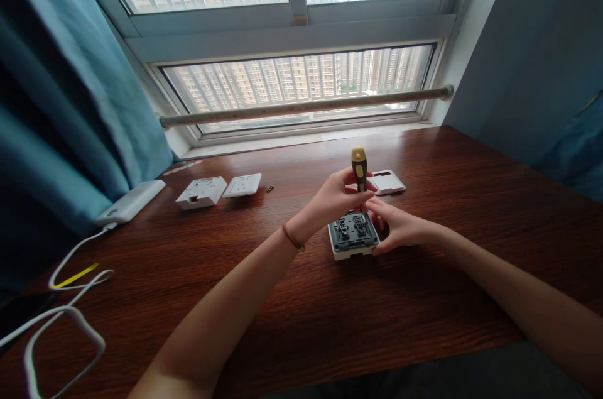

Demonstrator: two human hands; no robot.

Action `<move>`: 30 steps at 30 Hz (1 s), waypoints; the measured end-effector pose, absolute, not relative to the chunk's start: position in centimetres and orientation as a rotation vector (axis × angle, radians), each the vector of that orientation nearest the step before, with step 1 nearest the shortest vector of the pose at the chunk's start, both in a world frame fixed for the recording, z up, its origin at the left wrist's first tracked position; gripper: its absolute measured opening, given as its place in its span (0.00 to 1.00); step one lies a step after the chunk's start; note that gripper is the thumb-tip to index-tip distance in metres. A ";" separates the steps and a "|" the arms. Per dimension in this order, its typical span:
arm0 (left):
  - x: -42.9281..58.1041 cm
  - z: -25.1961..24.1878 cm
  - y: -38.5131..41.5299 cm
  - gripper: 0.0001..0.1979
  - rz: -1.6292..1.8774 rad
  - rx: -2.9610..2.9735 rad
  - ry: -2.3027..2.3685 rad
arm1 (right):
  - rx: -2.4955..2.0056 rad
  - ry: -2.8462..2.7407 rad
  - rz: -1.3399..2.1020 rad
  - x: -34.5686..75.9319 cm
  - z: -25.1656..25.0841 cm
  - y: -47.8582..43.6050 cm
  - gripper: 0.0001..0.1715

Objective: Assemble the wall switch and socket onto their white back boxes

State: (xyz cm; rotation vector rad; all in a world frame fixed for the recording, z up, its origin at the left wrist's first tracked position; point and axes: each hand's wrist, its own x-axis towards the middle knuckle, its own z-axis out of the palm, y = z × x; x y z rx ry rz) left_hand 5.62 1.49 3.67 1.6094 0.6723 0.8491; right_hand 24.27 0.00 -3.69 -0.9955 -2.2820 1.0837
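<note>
In the middle right, a wall switch [348, 239] with its dark grey inner frame showing sits on a white back box on the table. My left hand [338, 191] is closed round a black and yellow screwdriver [359, 166]. The screwdriver stands nearly upright over the far part of the switch; its tip is hidden behind my fingers. My right hand [400, 223] grips the right side of the wall switch, thumb at the near right corner. Its index finger reaches towards the screwdriver's shaft; whether they touch I cannot tell.
Behind my hands lies a white switch cover [387, 181]. Further left are a white back box [201, 191], a socket panel [242, 185] and small screws [270, 188]. A white power bank [130, 202], its white cable [89, 323] and a yellow strip [78, 275] lie at the left.
</note>
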 end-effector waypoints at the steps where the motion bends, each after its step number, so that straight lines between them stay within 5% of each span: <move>1: 5.4 3.9 1.6 0.16 0.807 1.614 0.644 | -0.982 -2.284 1.087 24.3 -3.8 0.0 0.52; 17: 6.6 1.0 1.8 0.13 1.204 2.009 0.864 | -1.013 -2.304 1.043 24.3 -3.7 0.0 0.48; 27: 6.3 2.4 2.0 0.16 0.948 1.578 0.748 | -0.993 -2.304 1.078 25.1 -3.9 0.2 0.61; 30: 6.0 2.8 2.1 0.13 0.912 1.581 0.702 | -0.908 -2.190 0.935 25.5 -1.7 0.3 0.53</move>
